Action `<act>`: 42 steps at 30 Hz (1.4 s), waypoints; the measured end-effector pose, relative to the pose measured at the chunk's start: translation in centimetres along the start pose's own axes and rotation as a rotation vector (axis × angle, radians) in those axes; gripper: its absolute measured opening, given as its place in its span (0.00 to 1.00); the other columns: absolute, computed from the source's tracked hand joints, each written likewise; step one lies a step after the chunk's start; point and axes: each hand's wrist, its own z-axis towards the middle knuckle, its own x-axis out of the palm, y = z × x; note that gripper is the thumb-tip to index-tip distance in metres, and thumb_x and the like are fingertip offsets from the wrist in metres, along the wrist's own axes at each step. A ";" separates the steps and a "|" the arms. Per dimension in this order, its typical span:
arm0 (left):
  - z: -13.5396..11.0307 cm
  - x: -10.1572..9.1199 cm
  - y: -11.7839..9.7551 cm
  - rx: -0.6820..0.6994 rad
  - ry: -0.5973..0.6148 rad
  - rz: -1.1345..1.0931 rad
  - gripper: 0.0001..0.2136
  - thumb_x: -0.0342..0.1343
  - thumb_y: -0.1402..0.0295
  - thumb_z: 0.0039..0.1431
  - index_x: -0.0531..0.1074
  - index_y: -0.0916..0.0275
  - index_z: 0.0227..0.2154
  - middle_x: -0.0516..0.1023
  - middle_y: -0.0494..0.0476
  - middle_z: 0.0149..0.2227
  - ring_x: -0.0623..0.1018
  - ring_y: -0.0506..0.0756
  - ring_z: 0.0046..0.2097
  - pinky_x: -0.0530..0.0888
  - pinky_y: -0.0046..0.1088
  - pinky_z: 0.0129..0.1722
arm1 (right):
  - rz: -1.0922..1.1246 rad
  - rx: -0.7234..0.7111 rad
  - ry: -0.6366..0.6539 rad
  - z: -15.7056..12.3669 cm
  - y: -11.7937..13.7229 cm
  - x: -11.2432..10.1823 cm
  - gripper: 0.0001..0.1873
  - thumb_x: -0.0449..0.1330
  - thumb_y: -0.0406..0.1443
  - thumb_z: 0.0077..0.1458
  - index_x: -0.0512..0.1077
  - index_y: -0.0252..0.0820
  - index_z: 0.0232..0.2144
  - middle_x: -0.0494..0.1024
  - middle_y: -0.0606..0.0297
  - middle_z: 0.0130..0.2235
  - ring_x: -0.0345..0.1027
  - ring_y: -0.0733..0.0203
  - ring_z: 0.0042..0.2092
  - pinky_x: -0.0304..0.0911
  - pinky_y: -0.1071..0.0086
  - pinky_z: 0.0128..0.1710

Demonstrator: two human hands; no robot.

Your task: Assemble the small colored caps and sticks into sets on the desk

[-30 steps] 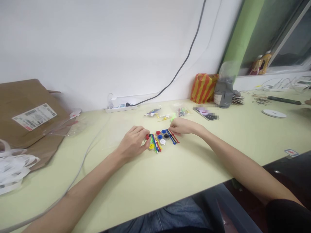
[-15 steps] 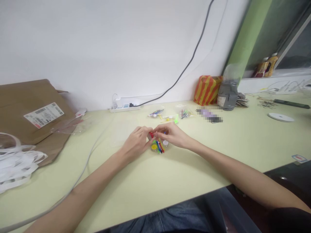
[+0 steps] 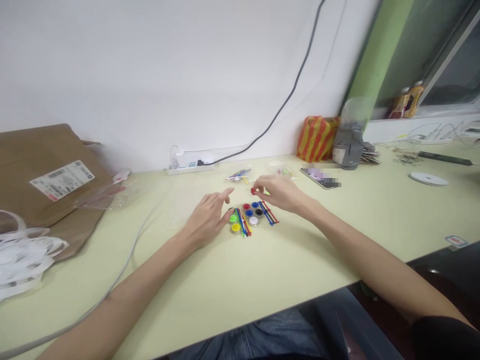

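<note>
Long pale yellow counter point(image 3: 262, 270) against a white wall. At far left, brown paper bag point(image 3: 45, 190) with a white label. Along the wall, power strip point(image 3: 189, 169) and orange striped bag point(image 3: 317, 139). Phone point(image 3: 318, 177), partly blurred, flat on the counter. Near mid-counter, small clear plastic bags point(image 3: 239, 175) of colored parts. Right hand point(image 3: 281, 194) raised over the counter, thumb and fingertips pinching a small red disc point(image 3: 253, 190). Left hand point(image 3: 206, 220) spread, fingers apart, low and just left of the round discs point(image 3: 249, 213) at counter center: red, blue, black, white, green, yellow. Beside and between them, thin colored plastic sticks point(image 3: 268, 213), lying flat.
</note>
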 end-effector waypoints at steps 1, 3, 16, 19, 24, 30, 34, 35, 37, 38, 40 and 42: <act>0.0 0.0 0.0 -0.001 -0.005 0.002 0.24 0.46 0.67 0.69 0.50 0.59 0.65 0.75 0.58 0.45 0.75 0.58 0.46 0.69 0.42 0.52 | -0.024 -0.022 -0.001 0.0 -0.3 -0.3 0.08 0.57 0.30 0.61 0.76 0.40 0.36 0.79 0.61 0.37 0.68 0.62 0.36 0.52 0.70 0.33; 0.0 -0.1 0.0 -0.001 -0.005 0.002 0.24 0.46 0.67 0.69 0.51 0.59 0.65 0.75 0.58 0.45 0.75 0.58 0.46 0.69 0.42 0.52 | 0.000 -0.062 0.023 -0.1 -0.6 -0.9 0.08 0.56 0.31 0.62 0.77 0.40 0.37 0.79 0.62 0.38 0.68 0.63 0.36 0.53 0.70 0.34; 0.0 -0.1 0.1 0.016 0.027 -0.015 0.23 0.44 0.66 0.70 0.49 0.61 0.65 0.74 0.59 0.45 0.73 0.59 0.48 0.67 0.42 0.53 | 0.578 0.040 0.562 -0.2 -1.1 -2.1 0.12 0.65 0.40 0.55 0.77 0.36 0.37 0.80 0.63 0.31 0.71 0.64 0.32 0.63 0.72 0.31; 0.0 -0.1 0.0 0.013 0.027 -0.008 0.23 0.44 0.66 0.70 0.49 0.61 0.65 0.74 0.59 0.45 0.72 0.59 0.48 0.67 0.41 0.53 | 0.584 0.071 0.678 -0.3 -1.5 -2.2 0.11 0.65 0.39 0.54 0.76 0.36 0.37 0.80 0.63 0.31 0.71 0.65 0.31 0.63 0.72 0.31; -0.1 -0.1 0.0 0.008 0.040 -0.014 0.23 0.43 0.67 0.71 0.49 0.60 0.65 0.74 0.59 0.45 0.72 0.59 0.47 0.67 0.42 0.54 | 0.517 0.080 0.800 -0.3 -1.9 -2.0 0.11 0.64 0.39 0.53 0.77 0.37 0.37 0.80 0.63 0.31 0.71 0.65 0.31 0.61 0.74 0.29; -0.1 0.0 0.0 -0.009 0.047 -0.013 0.23 0.43 0.66 0.70 0.49 0.60 0.66 0.74 0.59 0.45 0.72 0.59 0.48 0.67 0.42 0.54 | 0.438 0.077 0.819 -0.2 -2.2 -1.1 0.12 0.65 0.40 0.52 0.77 0.38 0.37 0.80 0.64 0.31 0.70 0.64 0.31 0.61 0.73 0.29; -0.1 0.0 0.0 -0.001 0.043 -0.002 0.23 0.44 0.67 0.71 0.49 0.61 0.65 0.73 0.59 0.45 0.72 0.59 0.49 0.66 0.42 0.55 | 0.400 0.072 0.804 -0.2 -2.1 -0.9 0.12 0.64 0.40 0.52 0.77 0.38 0.37 0.79 0.65 0.29 0.69 0.64 0.30 0.60 0.73 0.28; -0.1 0.0 0.0 0.000 0.043 -0.001 0.23 0.44 0.67 0.71 0.49 0.61 0.65 0.73 0.59 0.45 0.72 0.58 0.49 0.66 0.42 0.56 | 0.396 0.072 0.802 -0.2 -2.1 -0.9 0.12 0.64 0.40 0.52 0.77 0.38 0.36 0.79 0.65 0.29 0.69 0.64 0.30 0.60 0.73 0.28; 0.0 0.1 0.0 0.002 0.041 -0.002 0.23 0.44 0.67 0.71 0.49 0.61 0.66 0.74 0.58 0.45 0.72 0.58 0.49 0.67 0.42 0.55 | 0.389 0.070 0.791 -0.2 -2.0 -1.0 0.12 0.65 0.40 0.52 0.77 0.38 0.36 0.79 0.65 0.29 0.69 0.64 0.29 0.60 0.73 0.28; 0.0 0.1 0.0 0.004 0.039 -0.003 0.23 0.44 0.67 0.70 0.49 0.60 0.66 0.74 0.58 0.45 0.72 0.58 0.49 0.67 0.42 0.55 | 0.386 0.068 0.781 -0.1 -1.9 -1.0 0.12 0.65 0.40 0.52 0.77 0.38 0.36 0.78 0.65 0.28 0.68 0.64 0.29 0.59 0.72 0.28; 0.0 0.1 0.0 0.006 0.037 -0.003 0.23 0.44 0.67 0.70 0.49 0.60 0.66 0.74 0.58 0.45 0.72 0.58 0.49 0.67 0.42 0.55 | 0.384 0.064 0.760 -0.1 -1.7 -1.1 0.12 0.65 0.40 0.52 0.76 0.38 0.36 0.77 0.66 0.28 0.68 0.65 0.29 0.59 0.72 0.27; 0.0 0.1 0.0 0.007 0.039 0.000 0.23 0.44 0.67 0.70 0.49 0.61 0.65 0.74 0.58 0.44 0.72 0.58 0.49 0.67 0.42 0.55 | 0.394 0.069 0.742 -0.1 -1.5 -1.2 0.11 0.66 0.40 0.52 0.75 0.38 0.34 0.76 0.66 0.27 0.67 0.65 0.28 0.59 0.72 0.27</act>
